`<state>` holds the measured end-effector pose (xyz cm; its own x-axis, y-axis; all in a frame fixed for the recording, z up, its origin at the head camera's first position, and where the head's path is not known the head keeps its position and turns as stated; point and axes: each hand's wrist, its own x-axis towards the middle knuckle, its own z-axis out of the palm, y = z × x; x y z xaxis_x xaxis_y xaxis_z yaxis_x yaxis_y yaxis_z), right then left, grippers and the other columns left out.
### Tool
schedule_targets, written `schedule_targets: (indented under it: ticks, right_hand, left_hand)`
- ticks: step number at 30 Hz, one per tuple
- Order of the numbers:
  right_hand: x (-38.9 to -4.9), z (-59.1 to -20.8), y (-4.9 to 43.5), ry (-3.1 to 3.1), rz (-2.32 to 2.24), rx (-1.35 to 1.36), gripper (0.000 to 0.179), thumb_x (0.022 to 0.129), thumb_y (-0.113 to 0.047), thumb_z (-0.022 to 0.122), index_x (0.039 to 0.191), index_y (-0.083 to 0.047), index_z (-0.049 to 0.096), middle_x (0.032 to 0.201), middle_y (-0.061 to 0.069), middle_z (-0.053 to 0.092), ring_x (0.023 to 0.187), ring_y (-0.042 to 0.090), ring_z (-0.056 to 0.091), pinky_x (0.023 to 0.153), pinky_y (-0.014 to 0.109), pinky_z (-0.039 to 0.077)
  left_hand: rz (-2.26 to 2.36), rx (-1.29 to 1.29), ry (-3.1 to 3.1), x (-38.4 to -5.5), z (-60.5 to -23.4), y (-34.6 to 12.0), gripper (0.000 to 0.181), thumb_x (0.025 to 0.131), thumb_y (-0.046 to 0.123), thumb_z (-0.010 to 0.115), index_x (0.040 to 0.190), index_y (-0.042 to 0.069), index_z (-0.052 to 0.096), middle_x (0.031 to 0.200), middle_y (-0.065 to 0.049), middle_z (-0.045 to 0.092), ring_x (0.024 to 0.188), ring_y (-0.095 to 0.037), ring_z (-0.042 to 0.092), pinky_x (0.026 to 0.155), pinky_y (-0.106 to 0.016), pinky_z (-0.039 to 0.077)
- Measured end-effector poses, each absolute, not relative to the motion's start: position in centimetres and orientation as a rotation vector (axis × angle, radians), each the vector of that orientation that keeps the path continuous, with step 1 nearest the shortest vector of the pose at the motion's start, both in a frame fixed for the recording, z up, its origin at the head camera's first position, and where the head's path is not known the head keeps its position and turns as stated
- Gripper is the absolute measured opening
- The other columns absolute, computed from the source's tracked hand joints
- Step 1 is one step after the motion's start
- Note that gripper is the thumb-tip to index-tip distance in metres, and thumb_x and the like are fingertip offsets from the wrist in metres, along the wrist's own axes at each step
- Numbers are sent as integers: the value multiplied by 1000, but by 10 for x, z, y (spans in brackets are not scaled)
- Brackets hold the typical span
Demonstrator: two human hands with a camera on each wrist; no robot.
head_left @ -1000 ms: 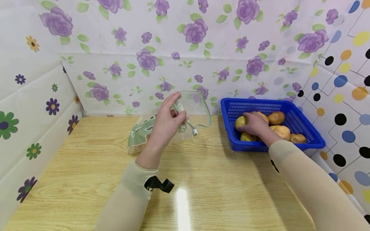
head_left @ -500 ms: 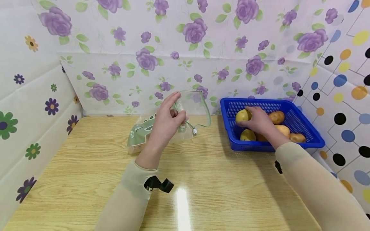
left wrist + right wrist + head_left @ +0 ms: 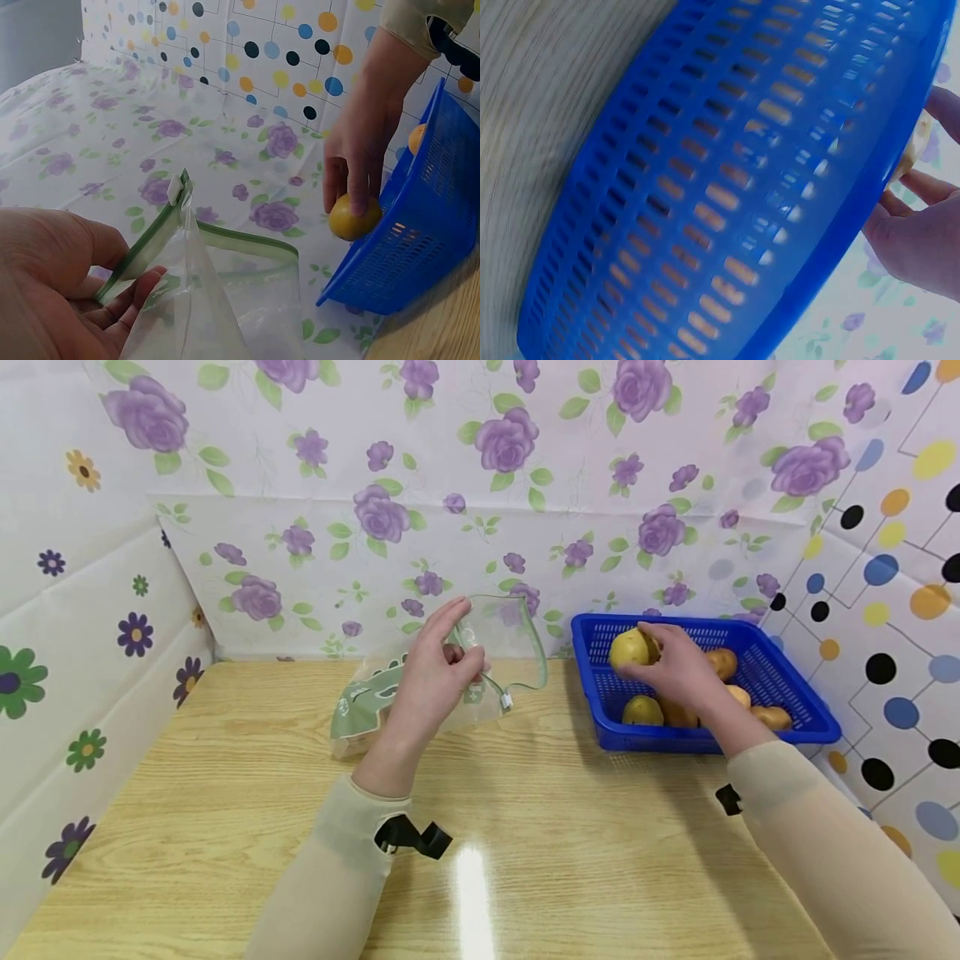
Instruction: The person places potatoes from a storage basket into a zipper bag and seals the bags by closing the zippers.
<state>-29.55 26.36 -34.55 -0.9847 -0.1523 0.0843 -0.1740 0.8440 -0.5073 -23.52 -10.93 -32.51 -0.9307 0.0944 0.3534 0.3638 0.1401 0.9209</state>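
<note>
My left hand (image 3: pixel 435 672) pinches the rim of a clear slider zip bag (image 3: pixel 363 710) with a green seal and green print. The bag's mouth stands open to the right, its white slider (image 3: pixel 507 701) hanging near the lower corner. My right hand (image 3: pixel 678 667) holds a round yellow-green fruit (image 3: pixel 628 649) between thumb and fingers, over the left part of a blue plastic basket (image 3: pixel 652 745). In the left wrist view the same fruit (image 3: pixel 354 219) shows beside the basket's rim. Another greenish fruit (image 3: pixel 642 711) and several brownish, potato-like pieces (image 3: pixel 771 718) lie in the basket.
The wooden table (image 3: pixel 525 843) stretches in front of the bag and basket. Behind stands a flower-patterned sheet (image 3: pixel 450 552), and a dotted sheet (image 3: pixel 900 635) rises close to the basket's right side. A flowered sheet (image 3: pixel 97 627) stands at the left.
My right hand has lifted the yellow-green fruit up from among the other pieces in the basket. The left hand and the bag have stayed in place.
</note>
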Motion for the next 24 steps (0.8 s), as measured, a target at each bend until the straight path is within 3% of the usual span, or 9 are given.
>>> schedule_targets:
  ticks: [8, 19, 24]
  right_hand:
    - [-285, -342, 252, -2924, 935, 250, 97, 103, -49, 78, 174, -5, 29, 174, 31, 27, 144, 53, 46, 110, 68, 49]
    - [-271, -333, 239, -2763, 1225, 280, 95, 102, -44, 81, 176, -12, 30, 179, 19, 21, 159, 43, 34, 122, 57, 43]
    - [-266, -331, 225, -2693, 1302, 327, 92, 102, -36, 83, 175, -11, 32, 177, 16, 27, 161, 38, 31, 125, 53, 40]
  left_hand:
    - [-1919, -462, -2184, -236, -326, -109, 70, 102, -5, 64, 168, 10, 47, 174, 9, 37, 80, -18, 68, 69, -22, 58]
    - [-1918, -468, -2193, -235, -326, -110, 68, 104, -3, 64, 168, 13, 48, 173, 12, 37, 81, -19, 67, 73, -24, 60]
    - [-1914, -471, -2195, -235, -326, -110, 69, 104, -4, 64, 168, 11, 47, 174, 12, 36, 79, -18, 66, 75, -26, 62]
